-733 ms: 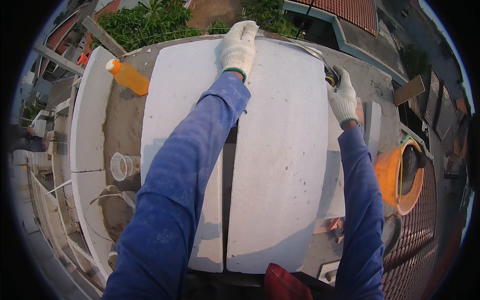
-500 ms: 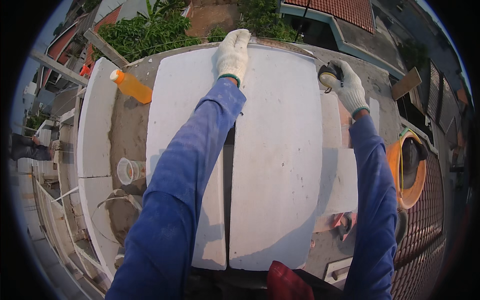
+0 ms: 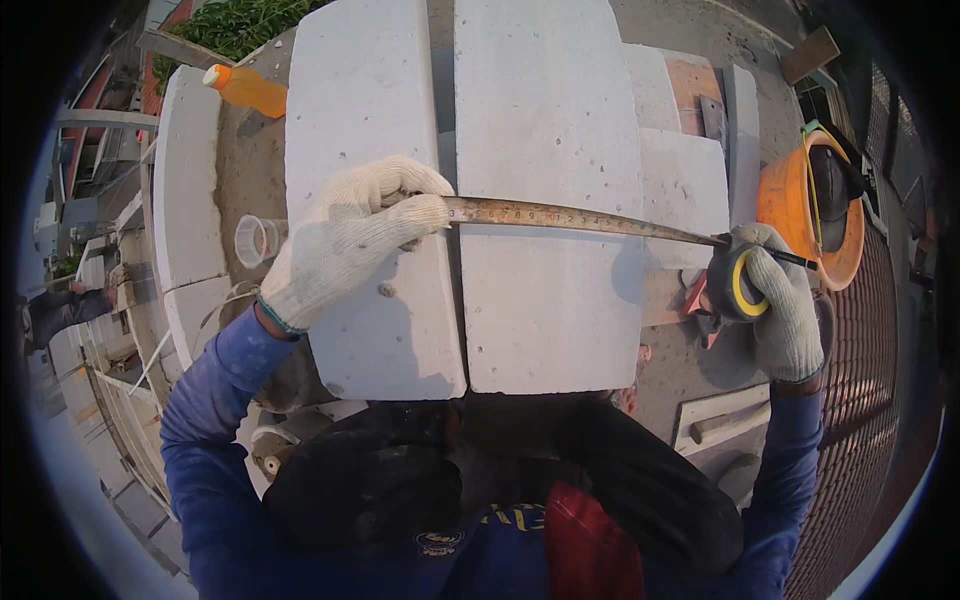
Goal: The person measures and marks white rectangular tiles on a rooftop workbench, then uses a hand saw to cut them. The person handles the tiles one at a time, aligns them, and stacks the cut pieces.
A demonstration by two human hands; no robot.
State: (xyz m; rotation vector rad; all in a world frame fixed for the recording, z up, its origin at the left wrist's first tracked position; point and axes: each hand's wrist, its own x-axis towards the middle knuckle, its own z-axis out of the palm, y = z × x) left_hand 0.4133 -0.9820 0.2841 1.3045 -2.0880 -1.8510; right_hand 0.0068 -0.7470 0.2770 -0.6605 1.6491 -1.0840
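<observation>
Two long white blocks, a left one [image 3: 365,100] and a right one [image 3: 550,320], lie side by side with a narrow dark gap between them. Above them stretches the blade of a tape measure [image 3: 570,215], roughly level across the view. My left hand [image 3: 335,240], in a white knit glove, pinches the blade's end over the left block. Past the right block, my gloved right hand [image 3: 788,315] grips the black and yellow tape case [image 3: 735,285]. A thin dark stick, perhaps a pen, juts from that hand. Whether the blade touches the blocks I cannot tell.
An orange bottle [image 3: 248,90] and a clear plastic cup [image 3: 258,241] stand left of the blocks. At right are an orange bucket [image 3: 785,185], smaller white blocks [image 3: 685,180] and a wooden float [image 3: 725,420]. Another person's dark-clothed legs [image 3: 65,315] show far left.
Both hands have come back toward me from the blocks' far end, the tape measure with them. My view has tipped down, so my legs now show.
</observation>
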